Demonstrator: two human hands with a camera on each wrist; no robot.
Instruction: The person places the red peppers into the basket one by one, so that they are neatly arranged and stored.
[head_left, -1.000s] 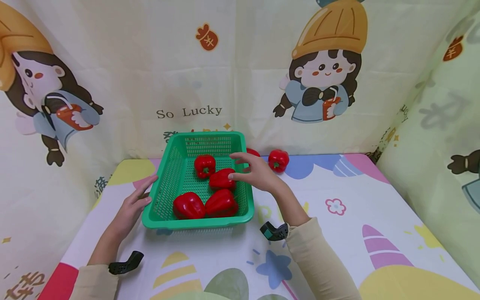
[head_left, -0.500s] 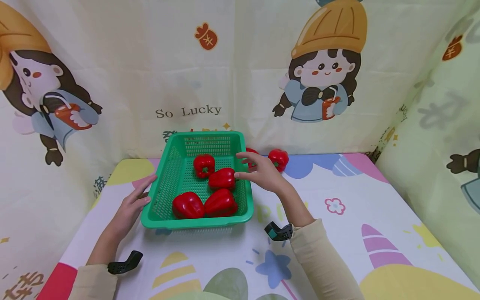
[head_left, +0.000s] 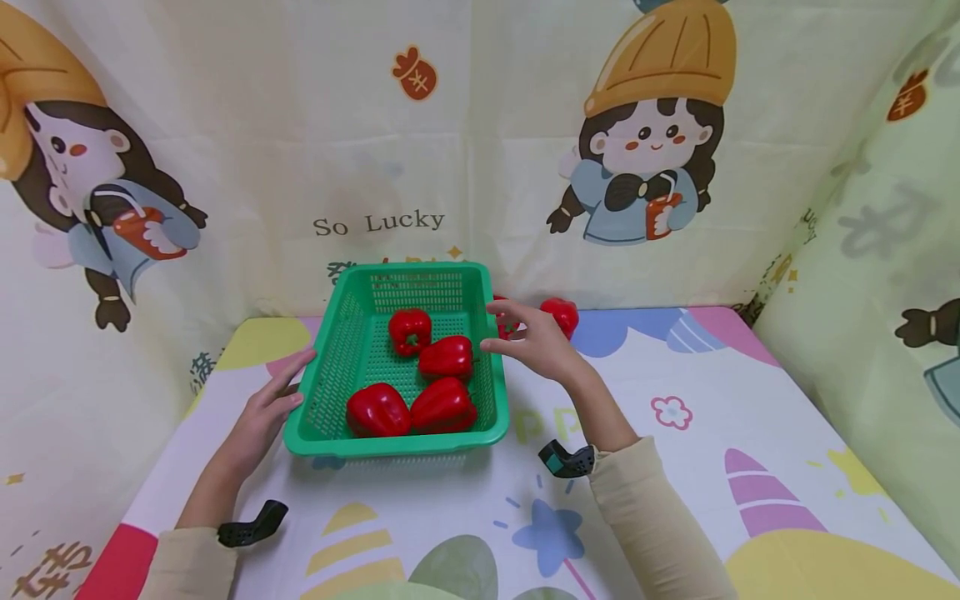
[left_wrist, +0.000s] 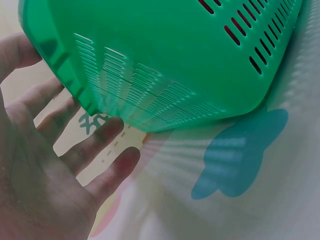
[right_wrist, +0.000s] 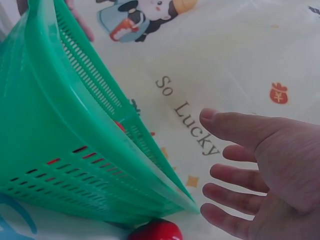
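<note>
A green plastic basket [head_left: 320, 429] holds several red bell peppers [head_left: 378, 410], two near its front and others farther back. My left hand [head_left: 258, 425] lies along the basket's left rim with fingers extended; in the left wrist view the fingers [left_wrist: 107, 135] spread beside and below that rim. Just past the right rim hovers my right hand [head_left: 540, 346], its fingers apart and nothing between them. Two more bell peppers lie outside the basket: one pepper [head_left: 507, 329] partly hidden by the right hand, another pepper [head_left: 561, 317] behind that hand.
A table with a patterned cloth [head_left: 637, 500] carries everything. A printed curtain [head_left: 510, 167] hangs directly behind the table's far edge, and another curtain [head_left: 885, 275] stands along the right side.
My right hand has moved rightward, from over the pepper inside the basket to beyond the right rim. The left hand, basket and peppers stay where they were.
</note>
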